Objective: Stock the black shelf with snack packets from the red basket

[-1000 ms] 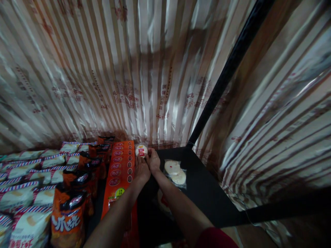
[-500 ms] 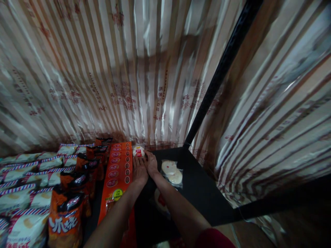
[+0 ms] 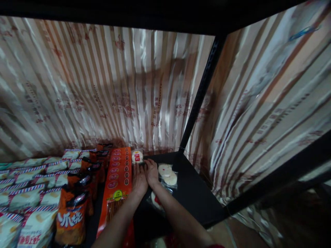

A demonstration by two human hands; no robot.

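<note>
A round white packaged snack with a red label (image 3: 137, 156) lies at the back of a black shelf (image 3: 192, 193), against the right side of a long orange pack (image 3: 120, 165). My left hand (image 3: 140, 181) rests palm down just in front of the snack, fingers stretched towards its near edge. Close beside it is my right hand (image 3: 152, 170), fingers extended near the snack's right side. Neither hand grips anything; whether the fingertips touch the wrapper is hard to tell. To the right lies a clear pack of two round white pieces (image 3: 168, 174). Another round pack (image 3: 156, 199) is partly behind my right forearm.
Rows of white snack bags (image 3: 28, 196) and orange-black bags (image 3: 71, 217) fill the left side. A black upright post (image 3: 199, 96) stands at the back corner, with a black beam (image 3: 111, 26) overhead. Striped plastic sheeting (image 3: 144, 86) hangs behind and right.
My fingers have drawn back slightly from the round snack, leaving more of it showing. The view has shifted, bringing the overhead beam into sight.
</note>
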